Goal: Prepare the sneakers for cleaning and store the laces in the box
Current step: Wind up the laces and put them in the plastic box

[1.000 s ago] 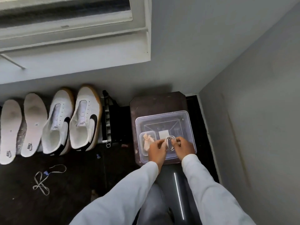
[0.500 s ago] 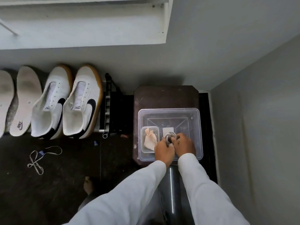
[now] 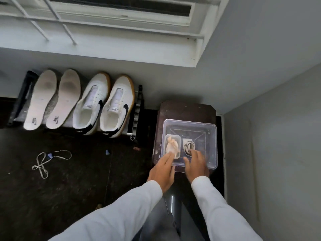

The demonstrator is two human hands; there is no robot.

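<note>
A clear plastic box (image 3: pixel 211 129) sits on a dark stool. Inside it lies a coiled lace (image 3: pixel 189 146) beside a small clear tub (image 3: pixel 167 136) that holds a crumpled beige cloth. My left hand (image 3: pixel 164 168) is open over the box's near left corner. My right hand (image 3: pixel 196 162) is open at the near rim, its fingertips just short of the coil. Two white sneakers (image 3: pixel 104 105) without laces stand against the wall, with two insoles (image 3: pixel 52 100) to their left. A second lace (image 3: pixel 46 160) lies loose on the dark floor.
The dark stool (image 3: pixel 187 109) stands in the corner by the grey right wall. A black rack (image 3: pixel 137 108) lies between the sneakers and the stool. A white window frame is above. Small blue bits lie on the floor.
Both hands held the coiled lace together over the box. Now the coil lies in the box and both hands have let go and drawn back toward me. The view has shifted right.
</note>
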